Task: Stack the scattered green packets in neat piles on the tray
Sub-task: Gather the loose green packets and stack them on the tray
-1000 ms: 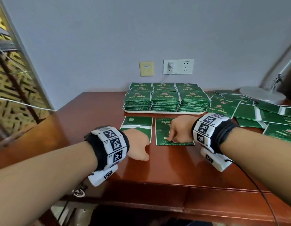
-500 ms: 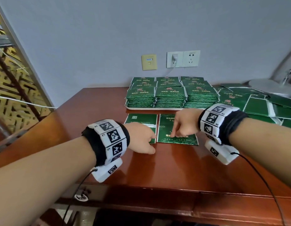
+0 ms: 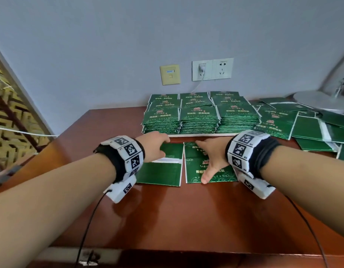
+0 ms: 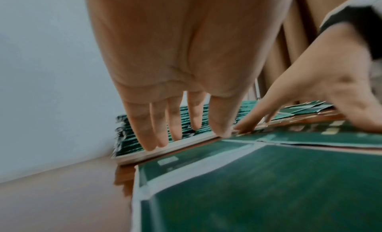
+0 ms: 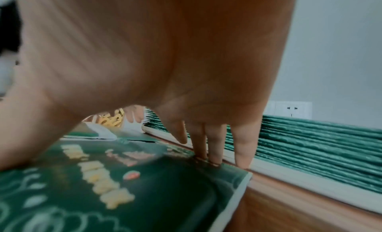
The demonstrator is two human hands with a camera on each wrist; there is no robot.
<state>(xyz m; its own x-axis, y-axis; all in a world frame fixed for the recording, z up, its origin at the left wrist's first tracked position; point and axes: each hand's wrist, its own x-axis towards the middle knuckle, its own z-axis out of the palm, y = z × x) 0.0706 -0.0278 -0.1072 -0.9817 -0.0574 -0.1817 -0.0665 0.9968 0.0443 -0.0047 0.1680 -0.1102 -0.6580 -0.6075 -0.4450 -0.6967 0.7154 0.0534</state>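
Even soft daylight, glossy glare on the table (image 3: pixel 167 219), wrist views motion-blurred, wide-angle bending at edges

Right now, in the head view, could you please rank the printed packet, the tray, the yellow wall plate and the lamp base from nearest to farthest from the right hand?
1. Printed packet: directly under the right hand.
2. Tray: just beyond the fingertips.
3. Yellow wall plate and lamp base: both far off, plate on the wall behind, base at the table's right; too close to call.

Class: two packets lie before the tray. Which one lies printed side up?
The packet under the right hand: gold lettering shows. The left packet shows its plain seamed back.
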